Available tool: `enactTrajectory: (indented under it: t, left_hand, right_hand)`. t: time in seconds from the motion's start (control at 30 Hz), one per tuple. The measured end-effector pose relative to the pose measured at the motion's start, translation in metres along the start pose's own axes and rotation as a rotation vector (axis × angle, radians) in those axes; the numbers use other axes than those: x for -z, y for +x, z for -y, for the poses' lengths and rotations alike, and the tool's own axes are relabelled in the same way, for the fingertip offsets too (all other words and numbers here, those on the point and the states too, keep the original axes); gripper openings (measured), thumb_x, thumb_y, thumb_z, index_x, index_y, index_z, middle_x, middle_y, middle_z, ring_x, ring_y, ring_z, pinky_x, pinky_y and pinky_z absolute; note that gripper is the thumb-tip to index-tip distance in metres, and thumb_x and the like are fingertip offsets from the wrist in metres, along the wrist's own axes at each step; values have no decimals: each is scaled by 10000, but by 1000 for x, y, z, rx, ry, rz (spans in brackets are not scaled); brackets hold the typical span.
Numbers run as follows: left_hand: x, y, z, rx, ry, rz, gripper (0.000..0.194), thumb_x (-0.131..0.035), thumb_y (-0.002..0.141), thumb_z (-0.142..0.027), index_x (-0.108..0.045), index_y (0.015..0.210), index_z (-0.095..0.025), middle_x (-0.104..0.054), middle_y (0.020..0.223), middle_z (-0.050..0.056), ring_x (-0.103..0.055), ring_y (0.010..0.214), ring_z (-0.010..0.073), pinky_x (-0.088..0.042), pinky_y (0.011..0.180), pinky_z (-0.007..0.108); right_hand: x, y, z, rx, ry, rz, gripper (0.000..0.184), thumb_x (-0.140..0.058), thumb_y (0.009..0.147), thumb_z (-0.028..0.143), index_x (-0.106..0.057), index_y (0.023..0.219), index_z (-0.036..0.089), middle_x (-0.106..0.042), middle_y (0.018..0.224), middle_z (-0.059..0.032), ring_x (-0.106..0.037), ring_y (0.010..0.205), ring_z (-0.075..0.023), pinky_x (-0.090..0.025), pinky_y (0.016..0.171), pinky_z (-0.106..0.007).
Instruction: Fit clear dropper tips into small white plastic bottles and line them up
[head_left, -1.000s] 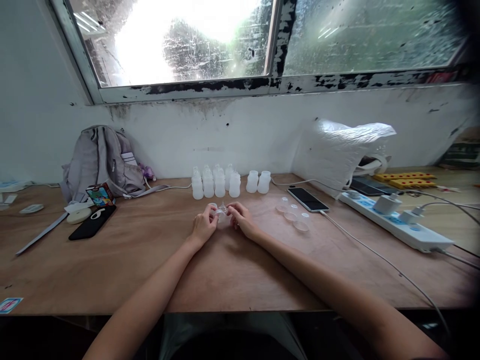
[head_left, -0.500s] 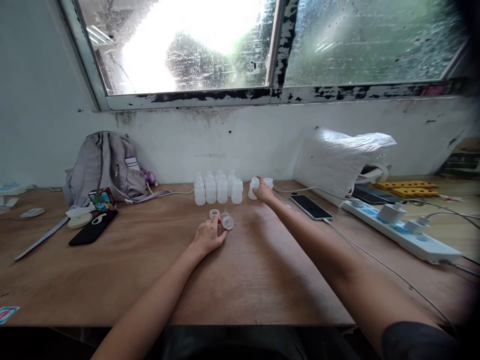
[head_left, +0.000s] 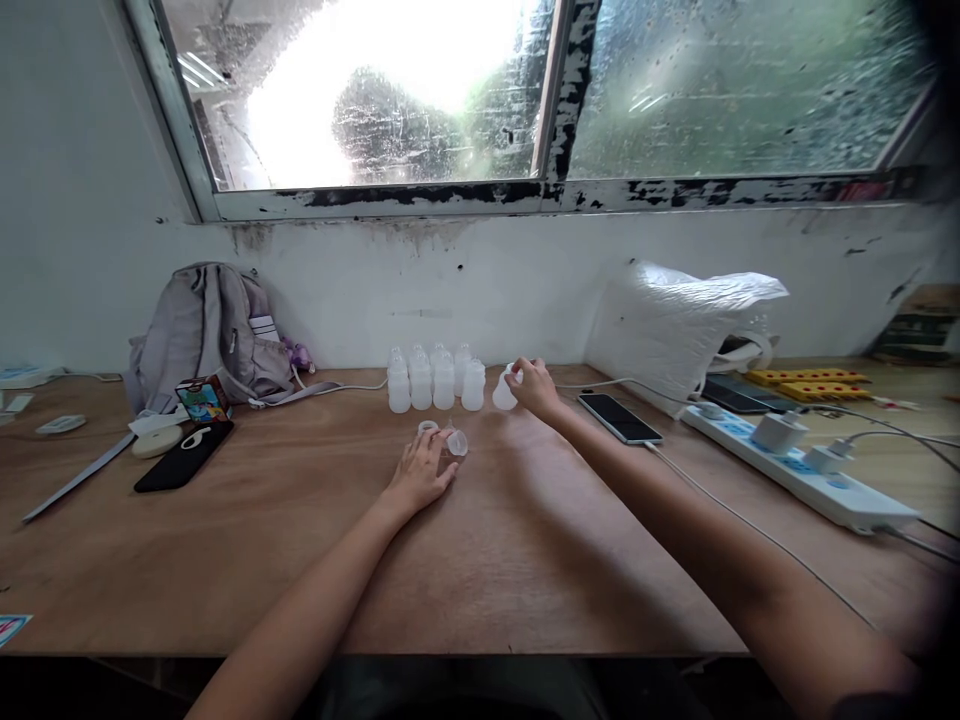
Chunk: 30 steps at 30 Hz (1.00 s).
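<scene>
A cluster of several small translucent white bottles [head_left: 431, 382] stands near the wall on the wooden table [head_left: 480, 560]. My right hand [head_left: 534, 385] reaches to the right of that cluster and is closed around one small white bottle [head_left: 504, 392], tilting it. My left hand [head_left: 420, 470] rests on the table with fingers loosely stretched, touching small clear plastic parts: a ring [head_left: 427, 428] and a cap-like piece [head_left: 456, 441].
A grey backpack [head_left: 206, 335], a small colourful box [head_left: 199, 397] and a black phone [head_left: 184, 456] lie at the left. At the right sit a white plastic bag [head_left: 675, 320], a phone on a cable [head_left: 619, 417] and a power strip [head_left: 802, 458].
My right hand left the clear parts, reached to the bottles by the wall and took hold of one, now pulling it slightly nearer. My left hand stayed by the clear parts.
</scene>
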<state>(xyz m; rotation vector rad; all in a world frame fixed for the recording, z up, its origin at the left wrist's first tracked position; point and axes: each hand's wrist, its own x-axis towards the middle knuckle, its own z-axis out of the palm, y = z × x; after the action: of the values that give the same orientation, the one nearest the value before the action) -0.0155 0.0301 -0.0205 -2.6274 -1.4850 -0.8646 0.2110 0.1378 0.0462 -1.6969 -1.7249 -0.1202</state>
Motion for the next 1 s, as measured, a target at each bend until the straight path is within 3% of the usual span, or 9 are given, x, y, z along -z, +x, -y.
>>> enactTrajectory:
  t: [0.1, 0.2, 0.4, 0.53, 0.7, 1.0]
  left_hand:
    - [-1, 3, 2, -15, 29, -8, 460, -437, 778, -345, -322, 1218, -283, -381, 1211, 63, -398, 1080, 214, -346, 883, 366]
    - [-3, 7, 2, -52, 28, 0, 457, -439, 780, -340, -329, 1220, -287, -383, 1235, 57, -379, 1104, 219, -332, 895, 377]
    - [-8, 8, 5, -100, -41, -4, 505, -479, 764, -352, -336, 1221, -190, -496, 1136, 82, -428, 1057, 207, -347, 894, 352]
    - [-4, 7, 7, -81, -45, -93, 494, -549, 697, -435, -463, 1112, -180, -537, 1036, 84, -467, 986, 221, -373, 864, 353]
    - [6, 6, 6, -36, -61, -225, 492, -540, 659, -525, -522, 1035, -208, -517, 889, 54, -512, 848, 191, -421, 785, 314]
    - [5, 3, 2, -91, -94, -192, 537, -536, 642, -553, -508, 1058, -213, -493, 911, 51, -522, 839, 180, -445, 764, 296]
  right_hand:
    - [14, -20, 7, 84, 144, -32, 136, -471, 703, 273, -511, 775, 165, -540, 798, -78, -509, 752, -198, -388, 687, -307]
    - [18, -51, 13, 179, 332, -41, 214, -503, 685, 299, -473, 859, 178, -559, 833, -60, -525, 765, -190, -404, 679, -302]
    - [-12, -99, 17, 212, 529, 103, 495, -534, 688, 334, -315, 1106, 184, -546, 888, -56, -543, 772, -182, -426, 686, -311]
    - [-22, -107, 16, 244, 479, 198, 495, -556, 671, 310, -331, 1092, 179, -539, 902, -57, -528, 788, -190, -429, 688, -319]
    - [-10, -109, 18, 512, 235, 149, 437, -557, 636, 160, -463, 1060, 214, -533, 953, -65, -456, 903, -227, -374, 791, -360]
    - [4, -118, 29, 673, 25, 98, 584, -515, 597, 32, -469, 1134, 256, -504, 990, -71, -395, 945, -242, -321, 827, -384]
